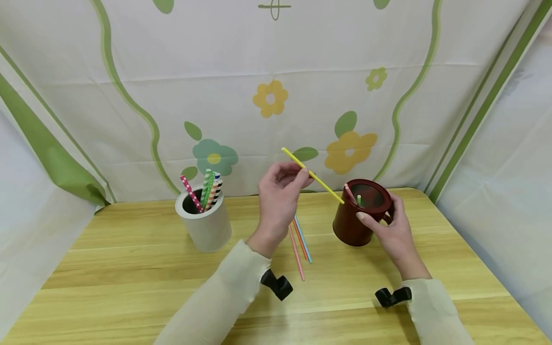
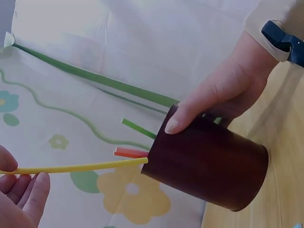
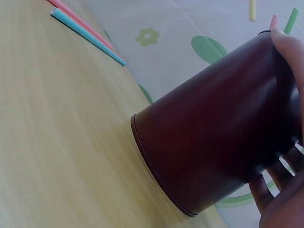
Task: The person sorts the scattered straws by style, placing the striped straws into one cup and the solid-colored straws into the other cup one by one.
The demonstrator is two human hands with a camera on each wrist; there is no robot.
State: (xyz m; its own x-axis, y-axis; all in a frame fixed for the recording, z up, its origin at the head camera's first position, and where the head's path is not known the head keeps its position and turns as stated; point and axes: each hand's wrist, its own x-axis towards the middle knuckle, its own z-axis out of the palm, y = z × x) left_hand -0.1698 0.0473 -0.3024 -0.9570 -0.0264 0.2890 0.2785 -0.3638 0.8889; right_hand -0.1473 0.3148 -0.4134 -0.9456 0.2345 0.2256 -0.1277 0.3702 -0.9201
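Note:
My left hand (image 1: pixel 278 203) pinches a yellow straw (image 1: pixel 322 182) between thumb and fingers. The straw slants down to the right, its lower end beside the rim of a dark red mug (image 1: pixel 352 229); in the left wrist view that end (image 2: pixel 145 161) appears outside the mug's opening. A pink straw (image 1: pixel 350 193) and a green straw (image 1: pixel 359 200) stick up from inside the mug. With the thumb near the rim and the fingers round the handle side, my right hand (image 1: pixel 396 239) holds the mug. Its base is on or just above the table; I cannot tell which.
Loose straws, one pink (image 1: pixel 296 254), one orange (image 1: pixel 300 241) and one blue (image 1: pixel 304 241), lie on the wooden table (image 1: pixel 151 287) behind my left wrist. At left stands a white container (image 1: pixel 209 232) with several patterned straws (image 1: pixel 207 191). A flowered curtain (image 1: pixel 215 96) hangs along the table's back edge.

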